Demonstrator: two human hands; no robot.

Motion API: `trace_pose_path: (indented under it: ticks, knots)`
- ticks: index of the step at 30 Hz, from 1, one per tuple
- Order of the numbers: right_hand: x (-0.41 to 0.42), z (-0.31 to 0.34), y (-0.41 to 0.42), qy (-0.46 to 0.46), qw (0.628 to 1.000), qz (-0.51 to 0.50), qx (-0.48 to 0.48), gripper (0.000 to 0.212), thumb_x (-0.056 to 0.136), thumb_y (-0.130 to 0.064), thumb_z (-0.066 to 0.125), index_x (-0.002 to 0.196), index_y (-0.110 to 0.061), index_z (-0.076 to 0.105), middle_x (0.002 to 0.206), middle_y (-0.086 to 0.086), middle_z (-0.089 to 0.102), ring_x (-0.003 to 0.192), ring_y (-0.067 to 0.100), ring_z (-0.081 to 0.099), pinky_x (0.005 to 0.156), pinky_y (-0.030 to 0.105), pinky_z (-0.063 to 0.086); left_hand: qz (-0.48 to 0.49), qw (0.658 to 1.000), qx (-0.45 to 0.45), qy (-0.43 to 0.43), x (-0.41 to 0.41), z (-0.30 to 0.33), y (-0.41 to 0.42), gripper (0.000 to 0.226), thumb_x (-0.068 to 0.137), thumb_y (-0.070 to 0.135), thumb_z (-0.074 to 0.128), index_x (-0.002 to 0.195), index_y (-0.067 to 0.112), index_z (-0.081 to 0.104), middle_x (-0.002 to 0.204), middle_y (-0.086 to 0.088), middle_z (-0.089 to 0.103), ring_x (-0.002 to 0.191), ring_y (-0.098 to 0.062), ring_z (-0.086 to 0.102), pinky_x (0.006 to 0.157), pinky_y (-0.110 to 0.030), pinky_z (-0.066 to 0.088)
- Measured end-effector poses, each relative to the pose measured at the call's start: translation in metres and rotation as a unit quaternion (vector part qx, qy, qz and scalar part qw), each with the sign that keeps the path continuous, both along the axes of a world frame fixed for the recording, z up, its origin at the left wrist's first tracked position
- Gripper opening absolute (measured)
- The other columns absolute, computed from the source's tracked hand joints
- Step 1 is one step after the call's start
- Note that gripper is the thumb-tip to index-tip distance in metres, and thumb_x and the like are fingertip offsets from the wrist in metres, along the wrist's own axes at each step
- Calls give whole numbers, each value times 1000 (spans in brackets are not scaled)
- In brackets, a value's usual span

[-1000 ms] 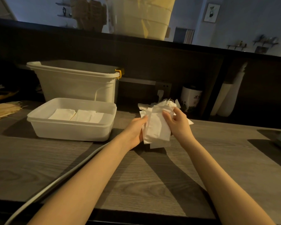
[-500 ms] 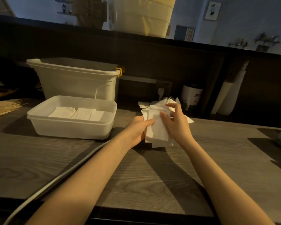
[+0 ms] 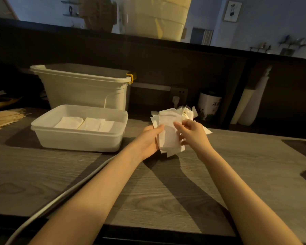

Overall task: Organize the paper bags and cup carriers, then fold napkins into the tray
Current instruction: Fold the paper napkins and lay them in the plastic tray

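A bundle of white napkins (image 3: 169,137) is held upright just above the wooden counter, at the middle of the view. My left hand (image 3: 147,140) grips the bundle from its left side, thumb across the front. My right hand (image 3: 193,133) pinches the front napkin near its right edge with thumb and fingers. More loose napkins (image 3: 185,111) lie in a heap behind the bundle. To the left stands a shallow white plastic tray (image 3: 78,138) with folded napkins (image 3: 86,123) lying flat inside it.
A tall white bin (image 3: 81,89) with a yellow latch stands behind the tray. A white printed cup (image 3: 209,105) and rolled white bags (image 3: 249,105) stand against the back wall. Wooden sticks (image 3: 5,117) lie far left. A grey cable (image 3: 64,197) runs across the counter.
My right hand has shifted down the bundle's right side and now pinches the front napkin. The left hand keeps its grip; the bundle has barely moved.
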State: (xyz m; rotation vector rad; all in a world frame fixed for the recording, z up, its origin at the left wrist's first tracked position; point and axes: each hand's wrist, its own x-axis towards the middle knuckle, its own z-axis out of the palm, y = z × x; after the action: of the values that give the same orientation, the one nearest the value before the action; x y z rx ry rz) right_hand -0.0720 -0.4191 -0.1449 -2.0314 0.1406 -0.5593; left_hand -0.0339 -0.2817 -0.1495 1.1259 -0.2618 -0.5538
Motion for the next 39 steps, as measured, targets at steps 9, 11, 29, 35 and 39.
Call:
trace_pose_path:
  ticks: [9, 11, 29, 35, 39]
  knots:
    - [0, -1, -6, -12, 999, -42, 1, 24, 87, -34, 62, 101, -15, 61, 94, -3, 61, 88, 11, 59, 72, 23, 52, -25, 999, -23, 30, -1, 1, 1, 29, 101, 29, 36, 124, 18, 48, 108, -7, 62, 98, -22, 62, 78, -37, 53]
    - [1, -2, -3, -10, 999, -44, -11, 24, 86, -36, 64, 98, -16, 59, 89, -5, 59, 84, 8, 57, 69, 20, 49, -22, 999, -14, 23, -2, 2, 0, 26, 100, 31, 37, 121, 19, 49, 109, -7, 62, 98, -22, 62, 79, -37, 53]
    - [-1, -3, -2, 66, 997, -44, -8, 27, 90, -41, 56, 96, -15, 55, 91, 1, 60, 78, 11, 58, 66, 22, 49, 34, 999, 7, 5, -7, 2, -5, 35, 100, 17, 40, 134, 12, 39, 113, -7, 57, 102, -22, 57, 75, -34, 52]
    - [0, -1, -1, -20, 996, -64, 58, 41, 84, -27, 68, 119, -9, 53, 105, 4, 62, 96, 17, 63, 68, 26, 56, 48, 998, 33, -26, -6, 0, -6, 33, 99, 17, 41, 132, 12, 42, 100, 0, 59, 97, -18, 58, 79, -34, 51]
    - [1, -4, -2, -43, 997, -51, 31, 27, 85, -25, 67, 107, -10, 62, 101, 3, 64, 95, 17, 64, 74, 32, 58, 56, 997, 50, -34, -6, -1, -8, 32, 99, 19, 41, 130, 12, 43, 98, 0, 58, 93, -17, 59, 77, -32, 51]
